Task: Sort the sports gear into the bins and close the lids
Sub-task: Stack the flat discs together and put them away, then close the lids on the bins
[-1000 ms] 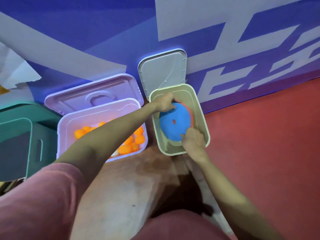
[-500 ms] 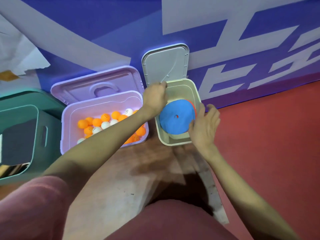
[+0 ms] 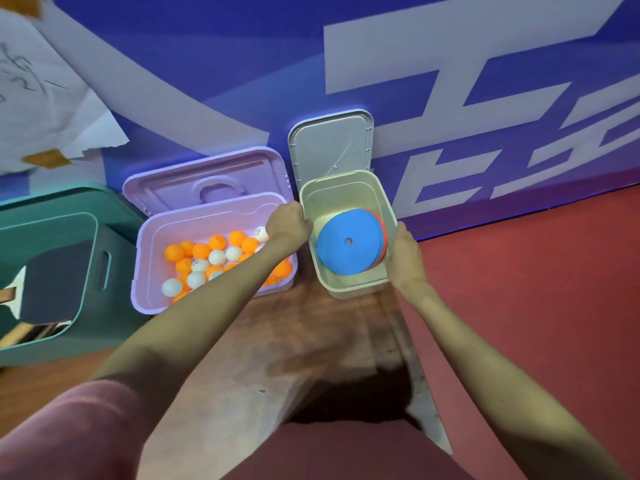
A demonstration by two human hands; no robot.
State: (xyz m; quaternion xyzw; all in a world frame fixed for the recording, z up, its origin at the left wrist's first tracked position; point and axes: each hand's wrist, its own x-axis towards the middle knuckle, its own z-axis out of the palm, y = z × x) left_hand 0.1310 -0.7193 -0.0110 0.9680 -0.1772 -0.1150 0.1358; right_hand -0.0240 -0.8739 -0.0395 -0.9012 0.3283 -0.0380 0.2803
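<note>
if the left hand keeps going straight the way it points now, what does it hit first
Probably the near left wall of the cream bin: the left hand already sits at its rim, knuckles aimed right and away. Past that wall lies the blue disc. Depth is unclear from this view.

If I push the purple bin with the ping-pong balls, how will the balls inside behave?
The balls lie loose in the open purple bin, so they would probably roll and shuffle at a push. Being small and hollow-looking, they likely weigh little. The bin's walls should keep them inside.
</note>
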